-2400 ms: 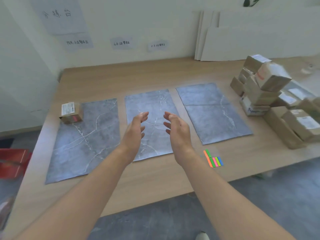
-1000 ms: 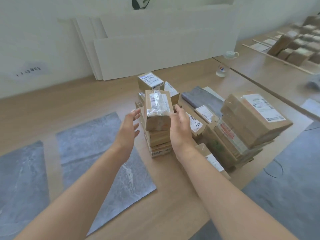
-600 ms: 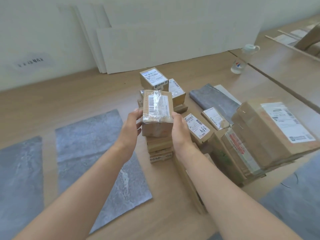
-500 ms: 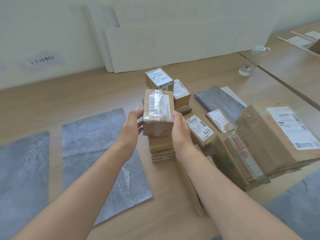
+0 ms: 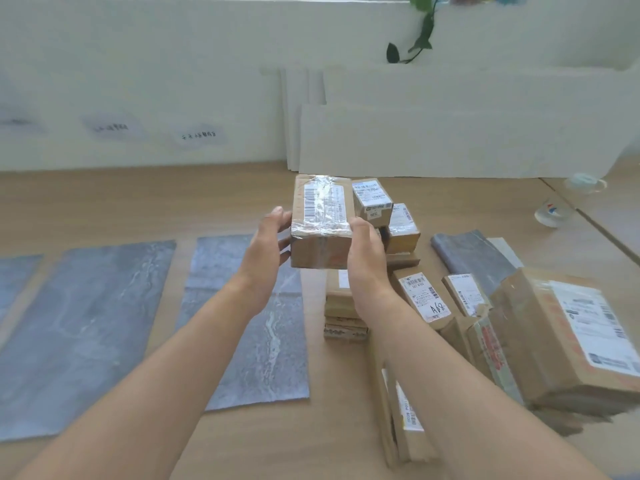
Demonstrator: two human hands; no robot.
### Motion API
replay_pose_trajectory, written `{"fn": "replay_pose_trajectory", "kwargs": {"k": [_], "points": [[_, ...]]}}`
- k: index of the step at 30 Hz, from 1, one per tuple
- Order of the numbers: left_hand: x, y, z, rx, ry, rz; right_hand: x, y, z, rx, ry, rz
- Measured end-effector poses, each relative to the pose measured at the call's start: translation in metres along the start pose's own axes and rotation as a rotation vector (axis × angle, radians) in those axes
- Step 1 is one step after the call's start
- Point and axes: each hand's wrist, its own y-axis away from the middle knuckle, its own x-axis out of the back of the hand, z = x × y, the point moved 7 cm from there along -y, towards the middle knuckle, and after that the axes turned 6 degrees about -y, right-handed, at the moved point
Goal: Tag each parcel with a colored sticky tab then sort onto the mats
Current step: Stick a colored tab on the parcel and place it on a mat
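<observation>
A brown cardboard parcel (image 5: 320,220) with a taped white barcode label is held in the air between both hands. My left hand (image 5: 265,258) grips its left side and my right hand (image 5: 365,258) grips its right side. It hovers above a small stack of parcels (image 5: 344,306) on the wooden table. Grey marbled mats lie to the left: the right mat (image 5: 249,317), the middle mat (image 5: 79,327), and a sliver of a third at the far left edge. The sticky tabs are out of view.
More labelled parcels crowd the right side, among them a large box (image 5: 568,337) and a flat one (image 5: 401,414) near the front edge. A spare grey mat (image 5: 471,254), a clear bottle (image 5: 554,209) and white boards (image 5: 450,140) against the wall stand behind.
Both hands reached to the parcel stack, closed on the top parcel and lifted it up off the stack. My view swung from the mats to the parcels.
</observation>
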Motion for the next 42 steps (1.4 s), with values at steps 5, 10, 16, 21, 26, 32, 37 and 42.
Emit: {"fn": "replay_pose_trajectory", "kwargs": {"k": [5,10,16,21,26,32,37,42], "points": [[0.036,0.032,0.021,-0.028,0.029,0.087,-0.032,0.026,-0.022,0.062,0.060,-0.068],[0.080,0.059,0.041,-0.071,0.041,0.130,-0.075,0.056,-0.034,0.091,0.058,-0.102],[0.143,0.084,0.054,-0.104,0.047,0.142,-0.126,0.095,-0.044,0.133,0.059,-0.105],[0.207,0.110,0.062,-0.116,0.045,0.144,-0.180,0.135,-0.034,0.130,0.061,-0.068],[0.273,0.128,0.069,-0.119,0.033,0.135,-0.234,0.174,-0.029,0.125,-0.025,-0.071],[0.320,0.159,0.073,-0.115,0.009,0.138,-0.272,0.211,-0.024,0.145,-0.056,-0.133],[0.338,0.180,0.073,-0.107,0.043,0.171,-0.285,0.230,-0.024,0.144,-0.069,-0.180],[0.350,0.194,0.058,-0.091,0.049,0.209,-0.287,0.242,-0.007,0.138,-0.047,-0.214]]}}
